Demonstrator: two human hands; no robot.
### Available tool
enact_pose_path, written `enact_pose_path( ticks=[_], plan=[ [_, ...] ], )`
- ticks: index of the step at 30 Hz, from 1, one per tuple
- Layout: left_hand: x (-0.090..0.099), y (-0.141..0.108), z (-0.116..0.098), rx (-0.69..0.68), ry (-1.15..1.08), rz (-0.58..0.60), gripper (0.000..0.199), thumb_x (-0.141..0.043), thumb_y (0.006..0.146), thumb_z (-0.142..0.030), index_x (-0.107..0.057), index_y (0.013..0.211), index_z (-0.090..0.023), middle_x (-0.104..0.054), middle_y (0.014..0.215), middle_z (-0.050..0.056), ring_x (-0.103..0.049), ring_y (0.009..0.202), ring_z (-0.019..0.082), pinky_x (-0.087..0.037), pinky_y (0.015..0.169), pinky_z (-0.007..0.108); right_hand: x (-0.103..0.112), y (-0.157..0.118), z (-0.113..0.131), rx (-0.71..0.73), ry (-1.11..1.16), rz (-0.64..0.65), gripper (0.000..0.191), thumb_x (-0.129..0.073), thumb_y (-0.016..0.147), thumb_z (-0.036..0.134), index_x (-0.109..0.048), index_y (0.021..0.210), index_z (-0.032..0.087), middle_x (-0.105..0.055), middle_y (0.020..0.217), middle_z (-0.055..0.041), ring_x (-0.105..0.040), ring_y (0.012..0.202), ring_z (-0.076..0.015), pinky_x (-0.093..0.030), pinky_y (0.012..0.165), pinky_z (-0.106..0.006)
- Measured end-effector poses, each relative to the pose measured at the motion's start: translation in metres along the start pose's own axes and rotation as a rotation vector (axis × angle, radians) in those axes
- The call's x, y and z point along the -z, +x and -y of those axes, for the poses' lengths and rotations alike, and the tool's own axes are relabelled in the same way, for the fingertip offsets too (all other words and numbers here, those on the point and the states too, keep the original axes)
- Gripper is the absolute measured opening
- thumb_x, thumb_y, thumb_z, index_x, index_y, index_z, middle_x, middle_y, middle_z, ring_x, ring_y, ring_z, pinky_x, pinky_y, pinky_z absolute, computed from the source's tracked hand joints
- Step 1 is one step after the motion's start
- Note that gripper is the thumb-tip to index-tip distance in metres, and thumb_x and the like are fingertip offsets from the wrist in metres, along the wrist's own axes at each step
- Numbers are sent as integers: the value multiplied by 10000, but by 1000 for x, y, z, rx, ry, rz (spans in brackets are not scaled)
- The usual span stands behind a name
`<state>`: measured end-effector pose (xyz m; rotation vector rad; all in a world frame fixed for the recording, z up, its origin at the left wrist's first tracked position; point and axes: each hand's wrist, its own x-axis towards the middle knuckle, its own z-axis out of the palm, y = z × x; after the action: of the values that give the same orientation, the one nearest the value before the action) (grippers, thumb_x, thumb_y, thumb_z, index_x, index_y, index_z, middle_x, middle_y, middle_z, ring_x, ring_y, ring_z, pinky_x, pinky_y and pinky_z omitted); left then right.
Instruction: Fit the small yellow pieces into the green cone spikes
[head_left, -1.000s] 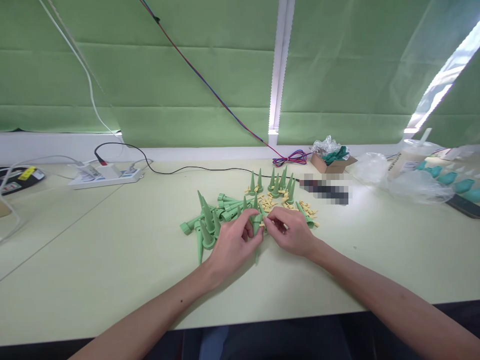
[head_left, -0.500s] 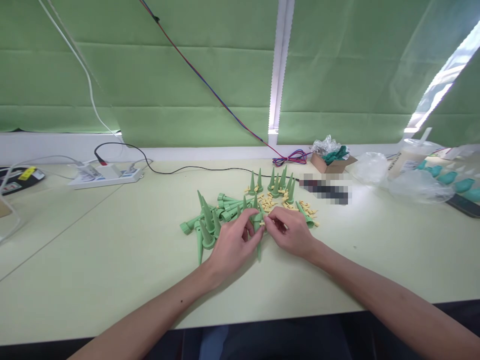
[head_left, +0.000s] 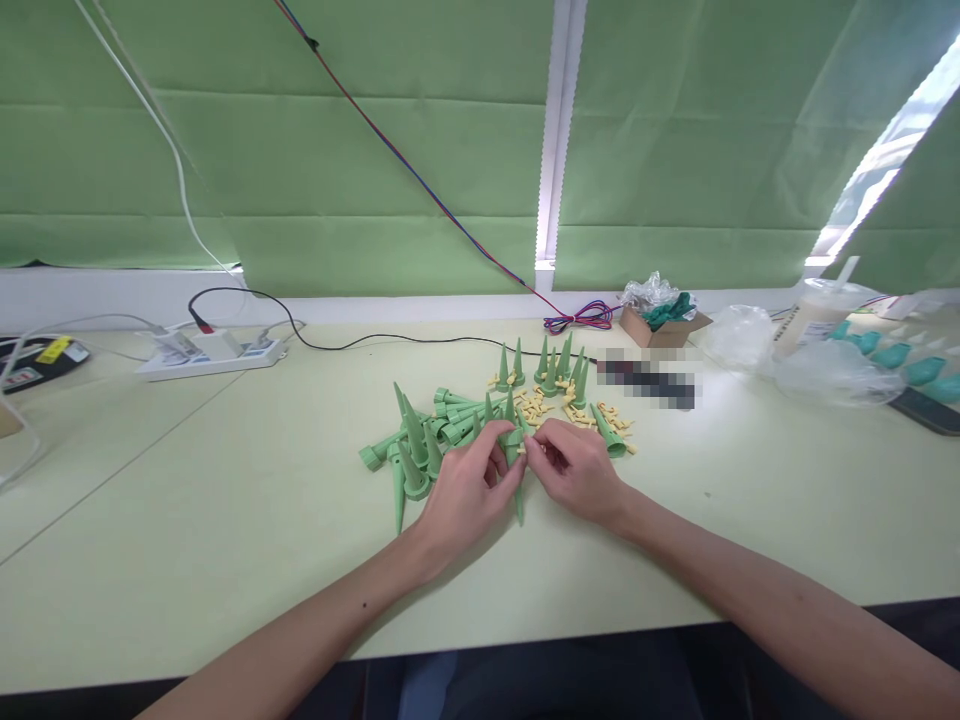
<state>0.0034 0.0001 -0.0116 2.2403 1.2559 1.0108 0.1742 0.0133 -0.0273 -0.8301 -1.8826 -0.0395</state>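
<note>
My left hand [head_left: 471, 490] is closed around a green plastic watering spike [head_left: 519, 507], whose tip points down toward me. A small yellow valve [head_left: 521, 451] sticks out of the spike's side near its wide end. My right hand [head_left: 574, 465] has its thumb and index finger pinched at that valve; their tips partly cover it. Left of my hands lies a pile of green spikes [head_left: 414, 440], some upright and others on their sides. Loose yellow valves [head_left: 534, 408] are scattered just behind my hands.
Several upright spikes [head_left: 550, 378] with valves stand at the back of the pile. A power strip [head_left: 217, 358] lies at the left, a small cardboard box [head_left: 660, 330] at the back. On the right are a drink cup [head_left: 814, 318], plastic bags [head_left: 840, 372] and a phone [head_left: 930, 409].
My right hand has shifted slightly left, closer against the spike and its valve. The left hand keeps its hold almost unmoved.
</note>
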Motion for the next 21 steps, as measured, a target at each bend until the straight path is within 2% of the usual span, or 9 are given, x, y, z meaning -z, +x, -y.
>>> enact_pose_path(
  ticks=[21],
  plan=[
    [-2, -1, -1, -16, -53, 6, 225, -528, 902, -243, -499, 1124, -213, -563, 615, -67, -542, 519, 90, -423, 516, 189, -5, -6, -1, -42, -31, -17, 261, -498, 930, 176, -412, 685, 206, -434, 578, 40, -368, 504, -95, -306, 493, -230]
  ],
)
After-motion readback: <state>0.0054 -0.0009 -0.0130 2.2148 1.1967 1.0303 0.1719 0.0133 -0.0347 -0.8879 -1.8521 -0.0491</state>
